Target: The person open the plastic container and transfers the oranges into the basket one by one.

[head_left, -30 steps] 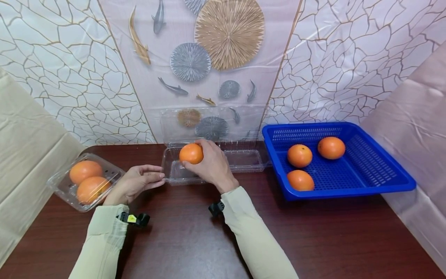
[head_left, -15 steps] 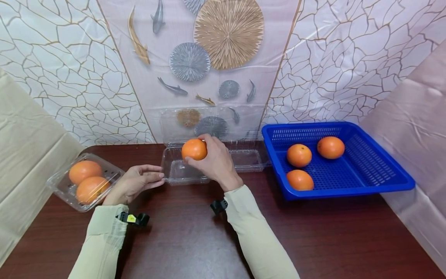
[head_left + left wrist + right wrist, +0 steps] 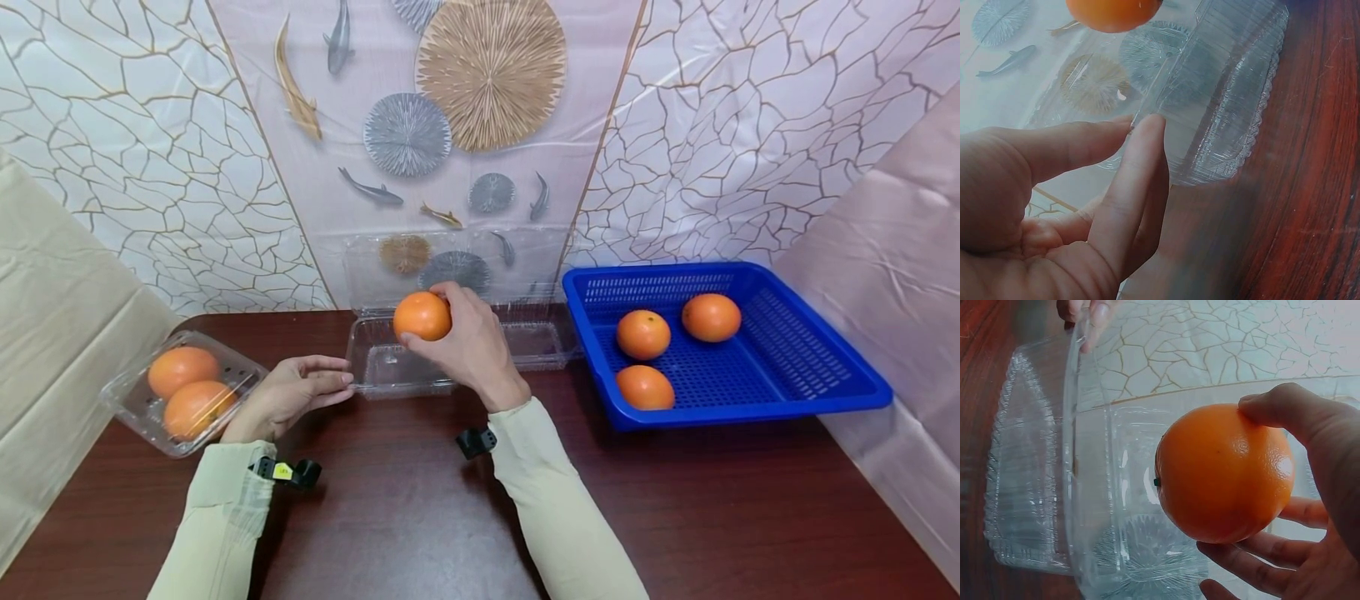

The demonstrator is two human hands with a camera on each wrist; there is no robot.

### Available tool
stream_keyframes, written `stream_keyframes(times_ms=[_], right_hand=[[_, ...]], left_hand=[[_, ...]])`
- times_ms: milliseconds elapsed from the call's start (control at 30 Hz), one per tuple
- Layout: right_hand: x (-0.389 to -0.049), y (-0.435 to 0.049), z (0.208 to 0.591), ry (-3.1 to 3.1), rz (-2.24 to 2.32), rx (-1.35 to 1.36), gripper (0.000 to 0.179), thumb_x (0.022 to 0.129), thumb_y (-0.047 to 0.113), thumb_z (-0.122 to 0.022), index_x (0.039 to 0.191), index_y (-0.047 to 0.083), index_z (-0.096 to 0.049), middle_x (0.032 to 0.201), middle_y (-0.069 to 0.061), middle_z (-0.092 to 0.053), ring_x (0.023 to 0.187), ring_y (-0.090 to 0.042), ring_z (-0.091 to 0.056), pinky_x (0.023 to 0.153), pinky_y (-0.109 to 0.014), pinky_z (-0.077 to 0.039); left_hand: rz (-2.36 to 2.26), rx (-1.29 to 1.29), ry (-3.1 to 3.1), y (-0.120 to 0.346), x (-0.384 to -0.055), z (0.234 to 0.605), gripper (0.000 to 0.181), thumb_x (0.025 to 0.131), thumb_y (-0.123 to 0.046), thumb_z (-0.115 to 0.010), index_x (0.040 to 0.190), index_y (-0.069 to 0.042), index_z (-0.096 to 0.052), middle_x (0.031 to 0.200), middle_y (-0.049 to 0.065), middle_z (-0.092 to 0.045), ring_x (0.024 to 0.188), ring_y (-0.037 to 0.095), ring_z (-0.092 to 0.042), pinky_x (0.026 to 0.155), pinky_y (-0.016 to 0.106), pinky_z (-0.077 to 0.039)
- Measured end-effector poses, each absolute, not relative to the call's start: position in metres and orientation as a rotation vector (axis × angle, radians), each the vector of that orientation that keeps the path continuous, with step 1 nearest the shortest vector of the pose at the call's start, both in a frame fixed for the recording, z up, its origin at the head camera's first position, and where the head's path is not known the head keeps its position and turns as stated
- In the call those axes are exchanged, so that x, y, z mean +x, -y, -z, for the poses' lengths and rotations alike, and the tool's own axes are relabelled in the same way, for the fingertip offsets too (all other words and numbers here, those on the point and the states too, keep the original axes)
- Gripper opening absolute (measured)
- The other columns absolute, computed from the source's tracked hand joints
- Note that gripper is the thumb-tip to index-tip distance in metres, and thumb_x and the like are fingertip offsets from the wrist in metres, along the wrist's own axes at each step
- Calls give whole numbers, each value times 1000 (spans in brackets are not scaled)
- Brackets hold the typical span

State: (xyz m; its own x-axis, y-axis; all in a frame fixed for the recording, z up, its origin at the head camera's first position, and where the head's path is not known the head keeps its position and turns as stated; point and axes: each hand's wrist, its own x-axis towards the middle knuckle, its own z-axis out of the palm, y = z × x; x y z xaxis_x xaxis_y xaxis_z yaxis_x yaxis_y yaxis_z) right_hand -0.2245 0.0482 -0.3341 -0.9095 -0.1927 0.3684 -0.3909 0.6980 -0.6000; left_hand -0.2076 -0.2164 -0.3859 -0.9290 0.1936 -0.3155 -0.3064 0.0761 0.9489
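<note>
My right hand point(image 3: 480, 346) grips an orange point(image 3: 418, 317) between thumb and fingers, above the left part of a clear plastic clamshell container point(image 3: 401, 385). In the right wrist view the orange point(image 3: 1222, 475) has a small dark stem mark facing the container. The clamshell's lid point(image 3: 363, 275) stands raised against the back wall. My left hand point(image 3: 296, 390) pinches the container's left front corner. Thumb and finger meet at its thin rim in the left wrist view, with the orange point(image 3: 1113, 11) overhead.
A blue slotted basket point(image 3: 757, 410) on the right holds three oranges point(image 3: 645, 387). To the left, another clear container point(image 3: 138, 421) has two oranges point(image 3: 183, 372) inside and tilts beside my left wrist. A patterned sheet point(image 3: 487, 192) covers the wall behind the brown table point(image 3: 390, 517).
My right hand has lifted the orange slightly, up and to the right, away from the container's base. The left hand stays at the same corner.
</note>
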Motion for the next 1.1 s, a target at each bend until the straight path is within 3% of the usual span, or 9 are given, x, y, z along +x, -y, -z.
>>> stream_keyframes(times_ms=[1100], right_hand=[[-213, -72, 316, 2603, -1034, 412, 65, 79, 47, -84, 131, 17, -59, 122, -5, -67, 107, -26, -64, 88, -43, -58]], left_hand=[[-1918, -94, -2007, 216, -206, 386, 54, 100, 0, -60, 147, 15, -38, 117, 11, -65, 95, 6, -71, 99, 35, -61]])
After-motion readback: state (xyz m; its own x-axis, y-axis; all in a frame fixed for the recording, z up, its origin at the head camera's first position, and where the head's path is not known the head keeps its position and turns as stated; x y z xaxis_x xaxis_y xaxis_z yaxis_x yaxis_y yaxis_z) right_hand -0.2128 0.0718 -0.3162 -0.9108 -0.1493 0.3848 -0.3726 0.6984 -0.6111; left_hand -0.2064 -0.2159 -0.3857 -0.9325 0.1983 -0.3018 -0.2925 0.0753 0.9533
